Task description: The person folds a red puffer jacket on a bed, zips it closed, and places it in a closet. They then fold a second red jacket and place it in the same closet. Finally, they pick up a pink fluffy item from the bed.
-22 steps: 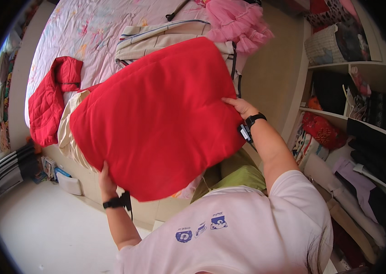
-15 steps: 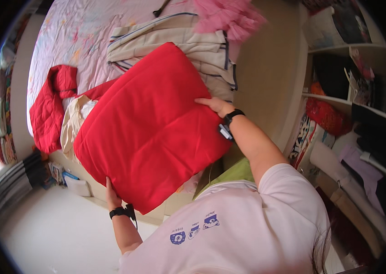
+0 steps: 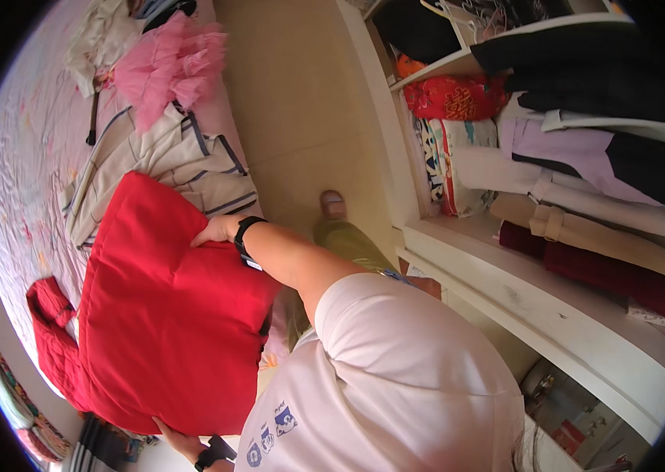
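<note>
1. the padded red cloth, folded into a broad panel, is held in front of the person's body, over the near end of the bed; whether its underside touches the bed cannot be told.
2. the hands are well apart, each clamped on the cloth: the right hand at its far right edge, the left hand at its near edge. the fingers beneath are hidden.
3. just left of the cloth lies a red quilted garment; whether the two are joined is unclear.
4. beyond the cloth, partly covered by it, is a cream checked garment with dark trim.
5. farther off sit a pink tulle skirt and, beside it, a crumpled white garment.
6. to the right, past the beige floor, an open wardrobe holds a red patterned bundle, a lavender garment and a dark red one.
</note>
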The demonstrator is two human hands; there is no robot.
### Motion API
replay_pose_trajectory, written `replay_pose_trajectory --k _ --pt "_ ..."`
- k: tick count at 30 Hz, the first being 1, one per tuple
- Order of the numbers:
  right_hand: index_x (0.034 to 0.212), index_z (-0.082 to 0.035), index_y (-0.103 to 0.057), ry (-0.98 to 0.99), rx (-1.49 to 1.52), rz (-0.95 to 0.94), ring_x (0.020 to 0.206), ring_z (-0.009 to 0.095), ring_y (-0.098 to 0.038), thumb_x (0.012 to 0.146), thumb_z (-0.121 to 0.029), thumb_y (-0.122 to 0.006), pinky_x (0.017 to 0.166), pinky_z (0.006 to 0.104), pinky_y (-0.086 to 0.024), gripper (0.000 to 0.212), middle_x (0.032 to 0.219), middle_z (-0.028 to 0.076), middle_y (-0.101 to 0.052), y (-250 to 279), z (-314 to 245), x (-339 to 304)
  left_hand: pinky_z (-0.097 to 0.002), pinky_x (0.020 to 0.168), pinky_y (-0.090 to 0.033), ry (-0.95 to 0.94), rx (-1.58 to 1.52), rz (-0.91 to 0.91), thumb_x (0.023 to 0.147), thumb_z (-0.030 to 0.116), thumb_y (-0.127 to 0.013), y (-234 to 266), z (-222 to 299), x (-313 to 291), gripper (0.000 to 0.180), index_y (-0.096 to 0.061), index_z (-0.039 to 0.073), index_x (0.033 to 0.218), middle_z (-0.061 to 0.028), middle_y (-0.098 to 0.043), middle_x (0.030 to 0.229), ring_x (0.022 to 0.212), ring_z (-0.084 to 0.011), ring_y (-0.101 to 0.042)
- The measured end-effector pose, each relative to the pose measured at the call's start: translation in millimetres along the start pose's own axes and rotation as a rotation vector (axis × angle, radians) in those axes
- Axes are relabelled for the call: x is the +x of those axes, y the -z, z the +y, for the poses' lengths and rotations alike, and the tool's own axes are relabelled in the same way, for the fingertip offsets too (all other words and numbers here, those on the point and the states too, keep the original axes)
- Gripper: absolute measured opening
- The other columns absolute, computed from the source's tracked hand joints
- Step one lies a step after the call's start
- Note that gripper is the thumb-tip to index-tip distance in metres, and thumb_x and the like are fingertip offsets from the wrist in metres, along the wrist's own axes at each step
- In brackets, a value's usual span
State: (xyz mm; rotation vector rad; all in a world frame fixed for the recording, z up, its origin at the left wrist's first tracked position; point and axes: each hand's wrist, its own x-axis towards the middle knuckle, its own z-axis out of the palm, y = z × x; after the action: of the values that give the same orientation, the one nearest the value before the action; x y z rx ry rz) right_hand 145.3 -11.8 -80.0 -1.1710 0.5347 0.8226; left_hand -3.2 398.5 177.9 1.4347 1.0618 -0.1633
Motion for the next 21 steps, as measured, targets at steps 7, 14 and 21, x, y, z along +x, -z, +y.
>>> replay_pose_trajectory --k 7,14,21 --pt "0.126 -0.002 -0.057 0.356 0.193 -0.063 0.105 0.023 -0.058 0.076 -0.019 -0.075 0.095 0.0359 -0.044 0.055 0.118 0.009 -0.063 26 25 -95 -0.0387 0.096 -0.047 -0.22 0.178 0.0 0.092 0.044 -0.056 -65 42 -102 0.07 -0.033 0.0 0.141 -0.0126 -0.041 0.142 0.124 -0.0255 -0.048" --pt "0.134 -0.002 -0.05 0.519 0.734 0.006 0.115 0.018 -0.054 0.085 -0.014 -0.064 0.102 0.0345 -0.041 0.052 0.13 0.006 -0.056 168 95 -256 -0.0355 0.095 -0.046 -0.499 0.421 -0.416 0.094 0.022 -0.056 -201 44 -157 0.054 -0.036 -0.002 0.138 -0.0136 -0.046 0.136 0.116 -0.0246 -0.052" --pt "0.134 -0.003 -0.046 0.472 1.092 0.588 0.111 0.023 -0.059 0.087 -0.012 -0.06 0.098 0.0384 -0.046 0.05 0.129 0.01 -0.056 305 207 -361 -0.0281 0.087 -0.046 -0.504 0.691 -0.911 0.085 0.007 -0.067 -422 -66 -205 0.035 -0.057 -0.006 0.116 -0.0091 -0.064 0.11 0.098 -0.0159 -0.06"
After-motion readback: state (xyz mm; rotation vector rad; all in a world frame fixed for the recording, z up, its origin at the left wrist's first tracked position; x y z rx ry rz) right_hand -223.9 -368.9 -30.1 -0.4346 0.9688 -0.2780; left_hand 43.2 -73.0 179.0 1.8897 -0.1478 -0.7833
